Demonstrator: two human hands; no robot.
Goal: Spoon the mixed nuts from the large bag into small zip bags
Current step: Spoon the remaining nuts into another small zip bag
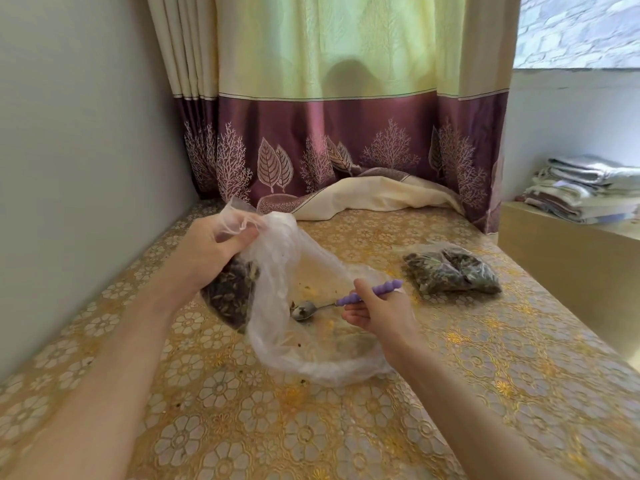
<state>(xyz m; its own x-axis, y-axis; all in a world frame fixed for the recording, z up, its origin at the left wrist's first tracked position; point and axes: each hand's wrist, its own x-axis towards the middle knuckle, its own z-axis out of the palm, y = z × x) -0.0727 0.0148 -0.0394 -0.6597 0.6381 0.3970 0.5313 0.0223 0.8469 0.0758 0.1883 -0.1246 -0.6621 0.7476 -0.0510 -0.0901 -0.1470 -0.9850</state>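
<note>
- Key thing here: the spoon (341,302) lies roughly sideways, purple beaded handle pointing right, metal bowl pointing left, so the small bag (230,294) with its dark nut mix sits just to the left of the spoon's tip. That bag is way closer to the left hand (211,249) than to the right.
- Right hand (375,308) has its fingers curled round the handle, and the spoon's bowl sits low inside the big bag (311,341) with a few bits on it.
- Left hand pinches the gathered plastic at the top, thumb and fingers closed on it. Can't tell for sure if it's only the small bag's mouth or the big bag's edge too.
- Big bag is thin, cloudy, crinkly plastic, slumped open on the surface (433,410) and looking almost empty, just crumbs.
- One filled bag (452,270) lies flat off to the right, well apart from both hands.
- The surface has a shiny gold floral cover, looks embossed and slick.
</note>
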